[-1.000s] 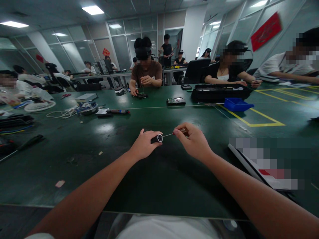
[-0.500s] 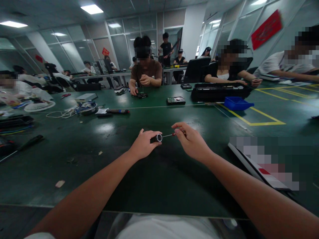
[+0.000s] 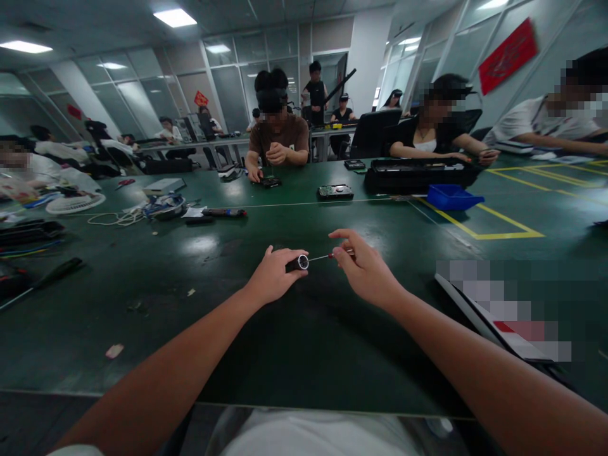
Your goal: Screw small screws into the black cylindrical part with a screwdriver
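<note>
My left hand [image 3: 274, 273] is closed around a short black cylinder [image 3: 293, 265], whose round end with a pale ring faces right. What kind of thing the cylinder is, I cannot make out for certain. My right hand [image 3: 363, 267] grips a screwdriver [image 3: 327, 256] by its reddish handle, with the index finger lifted off. The thin metal shaft points left, and its tip meets the ringed end of the cylinder. Both hands are over the green table [image 3: 304, 354], close to its surface.
A blue tray [image 3: 453, 197] and a long black casing [image 3: 418, 176] stand at the far right. A hard drive [image 3: 335, 192] lies straight ahead. Cables [image 3: 164, 206] and a dark tool [image 3: 224, 213] lie to the left; a sheet-like object [image 3: 479, 316] is by my right forearm. Co-workers sit opposite.
My right hand's index finger has lifted and straightened slightly. The left hand and the cylinder stay almost still. In the background, a standing person's long dark object has swung upward.
</note>
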Demonstrator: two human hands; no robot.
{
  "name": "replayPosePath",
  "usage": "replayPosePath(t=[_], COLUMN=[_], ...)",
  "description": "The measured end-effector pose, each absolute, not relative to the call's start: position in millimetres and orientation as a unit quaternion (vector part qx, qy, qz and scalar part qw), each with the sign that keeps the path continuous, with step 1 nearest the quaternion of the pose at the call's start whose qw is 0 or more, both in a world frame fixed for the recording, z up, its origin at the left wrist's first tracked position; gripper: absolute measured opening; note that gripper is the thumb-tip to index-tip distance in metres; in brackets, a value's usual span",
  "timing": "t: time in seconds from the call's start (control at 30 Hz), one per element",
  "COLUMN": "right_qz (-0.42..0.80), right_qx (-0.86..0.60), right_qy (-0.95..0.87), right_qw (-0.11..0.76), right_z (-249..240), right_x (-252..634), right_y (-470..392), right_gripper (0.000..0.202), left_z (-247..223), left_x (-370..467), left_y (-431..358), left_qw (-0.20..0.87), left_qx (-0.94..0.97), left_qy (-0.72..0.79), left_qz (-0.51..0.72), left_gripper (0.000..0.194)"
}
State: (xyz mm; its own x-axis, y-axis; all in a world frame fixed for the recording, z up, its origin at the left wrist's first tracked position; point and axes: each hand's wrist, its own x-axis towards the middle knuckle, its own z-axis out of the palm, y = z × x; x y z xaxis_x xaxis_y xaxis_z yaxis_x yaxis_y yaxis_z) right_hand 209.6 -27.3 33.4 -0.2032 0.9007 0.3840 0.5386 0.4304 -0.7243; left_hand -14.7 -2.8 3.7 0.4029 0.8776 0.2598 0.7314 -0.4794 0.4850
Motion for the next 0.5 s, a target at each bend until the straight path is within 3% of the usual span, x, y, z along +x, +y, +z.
replayPosePath(t=[0.2, 0.37, 0.5], right_qz=[0.262, 0.313, 0.418], right_qx=[-0.505, -0.483, -0.449], right_qy=[-0.706, -0.65, -0.576], right_qw=[0.422, 0.497, 0.54], right_z=[30.5, 25.5, 23.5], right_x=[211.2, 206.6, 204.7], right_y=[-26.1, -24.4, -16.5], right_gripper=[0.027, 0.019, 0.022], left_z=[4.7, 5.1, 7.1], left_x=[-13.4, -12.3, -13.3], left_y=[-4.1, -4.7, -4.7], left_qw=[0.153, 0.151, 0.152], left_qx=[0.825, 0.823, 0.82], left_qy=[0.486, 0.491, 0.49], left_qz=[0.244, 0.242, 0.253], left_gripper=[0.038, 0.039, 0.038])
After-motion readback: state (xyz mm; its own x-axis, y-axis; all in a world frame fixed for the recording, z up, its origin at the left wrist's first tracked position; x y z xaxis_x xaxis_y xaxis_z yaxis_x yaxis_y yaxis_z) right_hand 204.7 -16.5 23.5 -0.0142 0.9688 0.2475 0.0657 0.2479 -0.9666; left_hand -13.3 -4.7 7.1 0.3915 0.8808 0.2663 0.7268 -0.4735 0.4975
